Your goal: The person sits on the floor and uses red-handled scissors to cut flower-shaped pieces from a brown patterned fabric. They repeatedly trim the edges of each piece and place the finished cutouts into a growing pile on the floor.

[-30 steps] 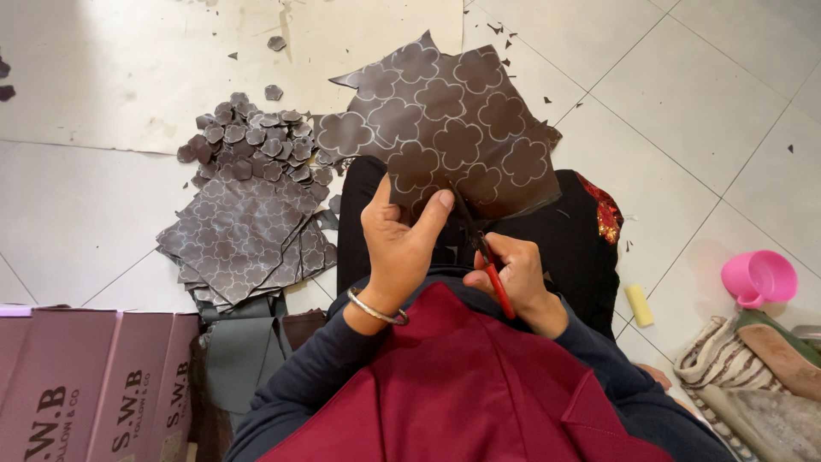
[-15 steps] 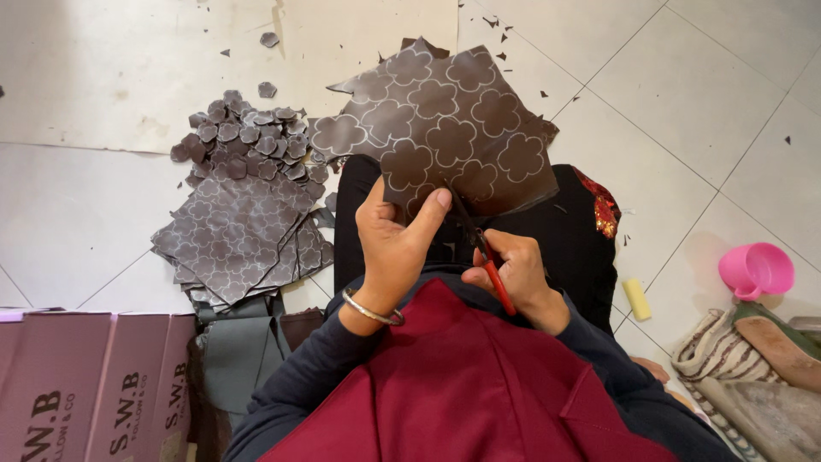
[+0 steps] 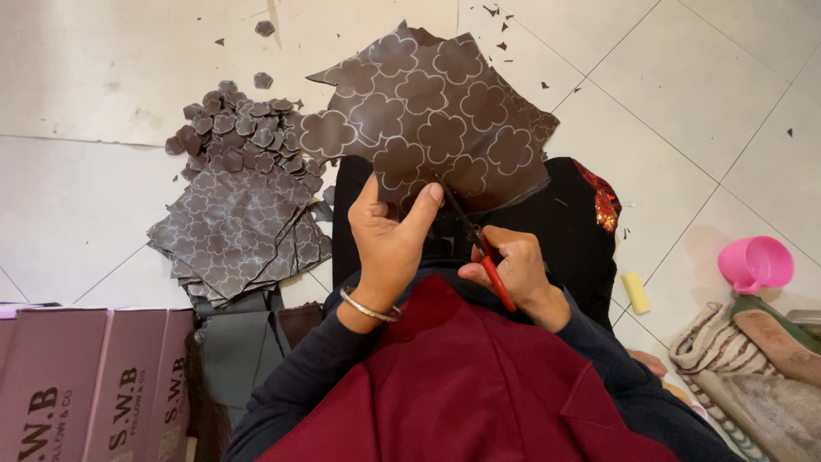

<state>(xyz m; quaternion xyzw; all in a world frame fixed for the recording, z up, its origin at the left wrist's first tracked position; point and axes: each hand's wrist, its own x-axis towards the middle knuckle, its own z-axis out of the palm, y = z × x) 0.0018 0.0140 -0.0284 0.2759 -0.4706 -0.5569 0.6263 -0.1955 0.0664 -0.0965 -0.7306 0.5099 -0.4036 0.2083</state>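
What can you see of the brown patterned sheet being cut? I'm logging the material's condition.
The brown sheet looks like thin leather or vinyl, printed with pale flower outlines. Its edges are ragged where shapes have been cut away. It is held over the lap, the left hand pinching its lower edge, while red-handled scissors in the right hand cut into that edge.

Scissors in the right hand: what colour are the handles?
Red handles on the scissors, head view.

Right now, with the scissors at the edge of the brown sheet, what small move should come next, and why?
Probably close the scissors a short way along the white outline. The left hand pinches the brown patterned sheet at its lower edge, and the right hand holds the red-handled blades right beside that grip, at a flower shape. A short cut seems safest near the left thumb.
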